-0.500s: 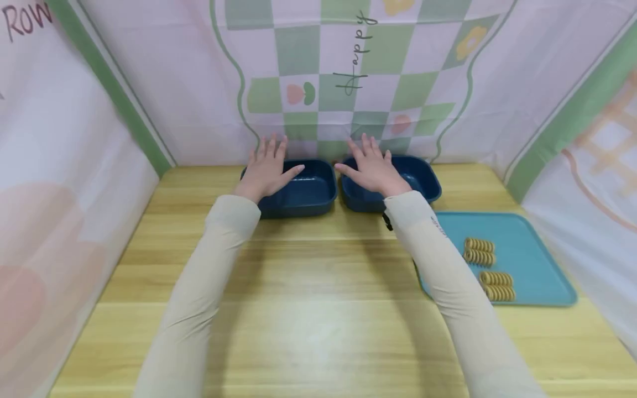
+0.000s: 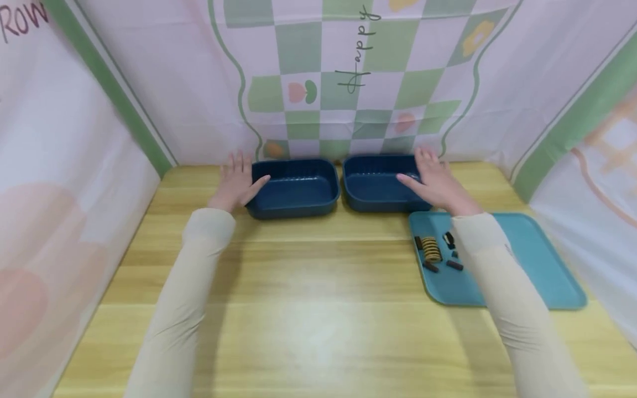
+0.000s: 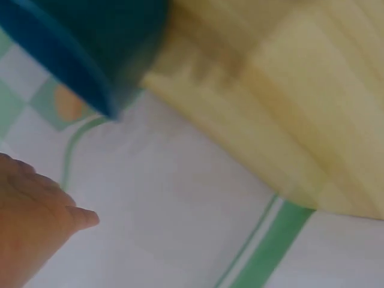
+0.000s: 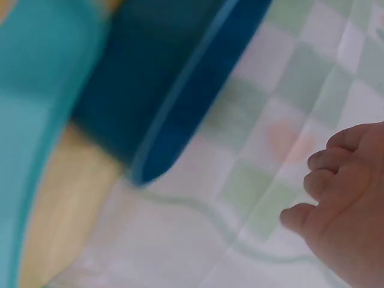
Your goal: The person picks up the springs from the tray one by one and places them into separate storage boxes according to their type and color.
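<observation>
Two navy-blue rectangular bins stand side by side against the back curtain. My left hand [image 2: 235, 182] is at the outer left end of the left bin [image 2: 293, 211], with fingers extended and thumb over its rim. Over the right end of the right bin [image 2: 380, 205] is my right hand [image 2: 440, 185], fingers straight and holding nothing. In the left wrist view, the left hand [image 3: 36, 216] appears apart from the blurred bin [image 3: 120, 36]. The right wrist view also has a gap between the right hand [image 4: 354, 204] and its bin [image 4: 150, 90]. Whether either hand touches a bin is unclear.
A teal tray [image 2: 537, 271] lies at right, partly under my right forearm. On its left side are a tan ridged stack [image 2: 431, 249], several small dark brown pieces [image 2: 454, 265] and a black-and-white piece [image 2: 449, 240]. Patterned curtains [image 2: 338, 127] enclose the wooden table [image 2: 318, 309].
Both hands have moved apart, left hand leftward and right hand rightward, from over the bins to their outer ends. My right forearm now hides the ridged stacks seen earlier and uncovers the tray's left side.
</observation>
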A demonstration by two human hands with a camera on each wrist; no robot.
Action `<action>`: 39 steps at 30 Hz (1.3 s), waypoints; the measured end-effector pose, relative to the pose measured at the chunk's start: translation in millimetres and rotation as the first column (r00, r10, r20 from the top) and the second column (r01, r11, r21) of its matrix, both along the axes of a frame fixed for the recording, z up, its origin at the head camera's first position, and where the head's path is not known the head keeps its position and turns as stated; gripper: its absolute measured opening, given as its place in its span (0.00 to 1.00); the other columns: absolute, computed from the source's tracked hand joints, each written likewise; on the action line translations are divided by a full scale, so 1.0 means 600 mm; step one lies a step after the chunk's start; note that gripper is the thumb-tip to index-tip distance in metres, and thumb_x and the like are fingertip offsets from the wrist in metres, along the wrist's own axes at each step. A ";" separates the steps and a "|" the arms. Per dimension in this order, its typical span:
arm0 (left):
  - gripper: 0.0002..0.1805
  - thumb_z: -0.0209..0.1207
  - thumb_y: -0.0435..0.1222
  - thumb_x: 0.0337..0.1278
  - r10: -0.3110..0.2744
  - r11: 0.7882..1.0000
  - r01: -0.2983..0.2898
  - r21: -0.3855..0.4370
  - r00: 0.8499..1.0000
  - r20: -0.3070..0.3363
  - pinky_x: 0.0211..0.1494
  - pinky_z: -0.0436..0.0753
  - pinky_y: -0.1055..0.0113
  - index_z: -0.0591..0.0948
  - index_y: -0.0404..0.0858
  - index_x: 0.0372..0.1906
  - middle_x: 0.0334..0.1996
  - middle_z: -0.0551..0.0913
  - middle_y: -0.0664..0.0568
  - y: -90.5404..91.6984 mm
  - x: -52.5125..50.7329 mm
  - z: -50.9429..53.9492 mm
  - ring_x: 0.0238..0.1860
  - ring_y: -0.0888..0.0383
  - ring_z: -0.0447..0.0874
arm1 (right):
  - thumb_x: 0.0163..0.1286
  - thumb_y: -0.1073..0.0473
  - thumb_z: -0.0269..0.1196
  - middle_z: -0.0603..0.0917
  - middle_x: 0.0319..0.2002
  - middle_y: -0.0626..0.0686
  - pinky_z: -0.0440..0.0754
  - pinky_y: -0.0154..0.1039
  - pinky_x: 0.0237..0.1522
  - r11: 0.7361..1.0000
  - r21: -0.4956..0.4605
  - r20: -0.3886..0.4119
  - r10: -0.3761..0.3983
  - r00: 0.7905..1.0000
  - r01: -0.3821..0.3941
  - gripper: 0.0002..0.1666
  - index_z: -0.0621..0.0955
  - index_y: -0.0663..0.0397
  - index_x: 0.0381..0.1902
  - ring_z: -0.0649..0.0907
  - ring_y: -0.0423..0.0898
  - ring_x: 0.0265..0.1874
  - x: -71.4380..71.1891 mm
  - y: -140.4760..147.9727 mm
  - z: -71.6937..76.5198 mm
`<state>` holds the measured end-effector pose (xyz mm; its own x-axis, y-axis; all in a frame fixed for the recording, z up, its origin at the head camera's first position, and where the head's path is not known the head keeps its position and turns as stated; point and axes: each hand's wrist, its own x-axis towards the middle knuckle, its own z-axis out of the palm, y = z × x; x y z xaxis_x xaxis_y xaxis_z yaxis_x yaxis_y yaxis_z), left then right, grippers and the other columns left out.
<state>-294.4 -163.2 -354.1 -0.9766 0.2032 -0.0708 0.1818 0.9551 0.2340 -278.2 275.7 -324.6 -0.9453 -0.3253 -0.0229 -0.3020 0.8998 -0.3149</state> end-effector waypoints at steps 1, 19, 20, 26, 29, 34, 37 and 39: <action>0.46 0.33 0.59 0.70 -0.001 1.000 0.001 0.004 1.000 0.002 0.68 0.35 0.39 0.36 0.27 0.72 0.72 0.27 0.33 -0.005 -0.001 -0.008 0.71 0.38 0.21 | 0.71 0.32 0.40 0.31 0.72 0.65 0.31 0.65 0.64 1.000 -0.007 0.005 0.000 1.000 0.000 0.53 0.33 0.64 0.72 0.32 0.61 0.70 0.005 0.017 -0.006; 0.45 0.33 0.57 0.71 0.037 0.999 -0.038 0.028 0.999 0.030 0.69 0.39 0.41 0.37 0.24 0.71 0.72 0.35 0.33 -0.032 -0.013 -0.099 0.73 0.41 0.32 | 0.76 0.59 0.42 0.38 0.67 0.78 0.29 0.47 0.69 0.995 -0.104 -0.146 -0.016 0.989 0.001 0.37 0.42 0.82 0.67 0.36 0.65 0.69 0.141 0.339 -0.130; 0.45 0.33 0.57 0.71 0.035 0.999 -0.036 0.023 0.999 0.032 0.69 0.39 0.41 0.37 0.24 0.71 0.72 0.35 0.33 -0.031 -0.014 -0.099 0.73 0.41 0.32 | 0.76 0.60 0.41 0.38 0.66 0.80 0.29 0.47 0.69 0.996 -0.093 -0.145 -0.018 0.989 0.004 0.36 0.42 0.83 0.66 0.36 0.65 0.69 0.148 0.354 -0.138; 0.46 0.31 0.59 0.70 0.029 1.000 -0.029 -0.006 0.998 0.053 0.69 0.38 0.40 0.36 0.25 0.71 0.73 0.34 0.34 -0.027 -0.016 -0.099 0.73 0.41 0.32 | 0.73 0.68 0.38 0.48 0.62 0.86 0.33 0.50 0.69 0.998 -0.046 -0.203 0.042 0.978 -0.052 0.28 0.49 0.87 0.63 0.42 0.73 0.67 0.172 0.415 -0.183; 0.46 0.32 0.59 0.70 0.033 0.999 -0.032 -0.013 0.998 0.047 0.69 0.39 0.40 0.37 0.25 0.71 0.73 0.36 0.34 -0.026 -0.017 -0.100 0.73 0.42 0.33 | 0.68 0.74 0.44 0.66 0.42 0.77 0.56 0.59 0.57 0.997 -0.015 -0.267 0.069 0.961 -0.076 0.13 0.63 0.80 0.48 0.66 0.73 0.48 0.170 0.432 -0.203; 0.46 0.31 0.59 0.70 0.032 0.999 -0.031 -0.030 0.999 0.044 0.69 0.40 0.40 0.37 0.25 0.71 0.73 0.36 0.34 -0.025 -0.017 -0.097 0.73 0.42 0.33 | 0.61 0.76 0.51 0.63 0.26 0.58 0.60 0.49 0.34 0.997 0.054 -0.325 0.076 0.943 -0.062 0.07 0.63 0.68 0.31 0.65 0.55 0.27 0.162 0.454 -0.235; 0.46 0.30 0.59 0.70 0.032 0.999 -0.030 -0.041 0.998 0.048 0.69 0.40 0.40 0.37 0.25 0.71 0.73 0.36 0.34 -0.024 -0.016 -0.096 0.73 0.42 0.34 | 0.66 0.73 0.48 0.69 0.34 0.72 0.62 0.56 0.49 0.999 0.023 -0.295 0.047 0.954 -0.042 0.11 0.65 0.80 0.43 0.70 0.67 0.39 0.165 0.460 -0.246; 0.46 0.31 0.59 0.70 0.038 0.998 -0.036 -0.042 0.998 0.047 0.69 0.41 0.40 0.37 0.25 0.71 0.73 0.36 0.34 -0.025 -0.015 -0.096 0.73 0.42 0.34 | 0.71 0.69 0.45 0.65 0.44 0.83 0.52 0.58 0.64 1.000 -0.012 -0.270 0.016 0.963 -0.020 0.22 0.60 0.87 0.54 0.64 0.77 0.53 0.167 0.462 -0.249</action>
<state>-303.5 -178.2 -411.7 -0.9787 0.1626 -0.1253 0.1353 0.9699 0.2023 -177.7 552.8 -474.2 -0.9097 -0.3411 0.2370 -0.3940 0.8892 -0.2327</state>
